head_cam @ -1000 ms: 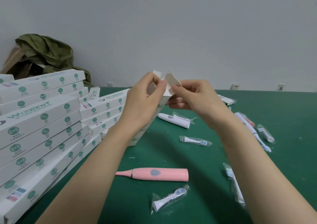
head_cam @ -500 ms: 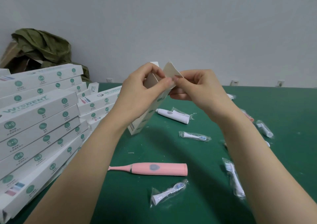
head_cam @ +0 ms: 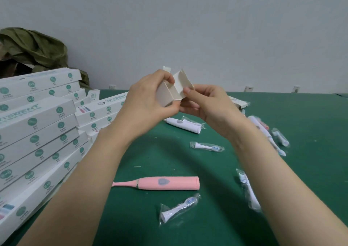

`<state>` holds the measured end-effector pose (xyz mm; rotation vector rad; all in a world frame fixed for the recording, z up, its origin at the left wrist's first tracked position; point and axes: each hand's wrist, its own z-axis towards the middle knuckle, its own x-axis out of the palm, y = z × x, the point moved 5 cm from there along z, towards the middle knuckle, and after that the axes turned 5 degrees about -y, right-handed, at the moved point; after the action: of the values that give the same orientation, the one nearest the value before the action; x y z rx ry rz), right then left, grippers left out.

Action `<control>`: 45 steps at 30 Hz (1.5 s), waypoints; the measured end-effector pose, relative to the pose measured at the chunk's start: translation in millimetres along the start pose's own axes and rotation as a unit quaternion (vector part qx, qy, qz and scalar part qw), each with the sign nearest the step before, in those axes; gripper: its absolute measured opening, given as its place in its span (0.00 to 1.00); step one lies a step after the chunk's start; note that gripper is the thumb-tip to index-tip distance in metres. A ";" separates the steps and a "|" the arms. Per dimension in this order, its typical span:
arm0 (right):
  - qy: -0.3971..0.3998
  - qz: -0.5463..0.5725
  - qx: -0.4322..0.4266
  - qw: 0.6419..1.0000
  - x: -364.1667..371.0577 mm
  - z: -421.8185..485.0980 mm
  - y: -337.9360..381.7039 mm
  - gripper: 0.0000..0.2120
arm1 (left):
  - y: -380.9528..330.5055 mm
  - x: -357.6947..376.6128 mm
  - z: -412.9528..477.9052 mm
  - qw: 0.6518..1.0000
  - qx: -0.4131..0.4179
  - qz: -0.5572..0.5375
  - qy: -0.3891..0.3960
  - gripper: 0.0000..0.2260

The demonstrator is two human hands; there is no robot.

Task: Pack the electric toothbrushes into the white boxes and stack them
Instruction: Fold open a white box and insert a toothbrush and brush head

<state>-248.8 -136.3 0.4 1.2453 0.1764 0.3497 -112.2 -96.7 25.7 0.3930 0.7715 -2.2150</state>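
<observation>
A: left hand [head_cam: 148, 102] had its grip round the white box [head_cam: 165, 97], right hand [head_cam: 211, 104] pinched its open flap [head_cam: 181, 84]; pink toothbrush [head_cam: 165, 183] lay on the counter [head_cam: 301, 170].
B: rough tucking could've creased that flap, probably.

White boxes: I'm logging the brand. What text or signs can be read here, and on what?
"WISDENT": green letters on a stacked white box.
Captions under the green round icons on the stacks: too small to read.
The held box: no text shows.
</observation>
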 end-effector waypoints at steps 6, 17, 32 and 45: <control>-0.100 -0.205 0.078 0.971 -61.9 31.9 -35.6 0.09 | 11.3 -5.3 0.9 0.998 -0.011 0.026 -0.057 0.12; 0.013 -0.638 0.137 0.757 -50.1 64.1 -117.8 0.13 | 35.5 -13.1 0.3 0.990 -0.096 0.015 -0.104 0.13; -0.334 0.143 -0.065 0.929 -95.5 7.1 -0.6 0.06 | 57.9 16.0 -9.1 0.976 -0.157 0.151 -0.014 0.21; -0.275 -0.041 -0.120 0.953 -56.3 -1.2 19.0 0.13 | 45.8 27.8 -11.0 0.984 -0.131 0.116 0.036 0.19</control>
<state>-304.8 -149.9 14.8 1.0478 -0.2860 -0.0564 -96.8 -129.8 -15.0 0.4114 0.9894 -1.8641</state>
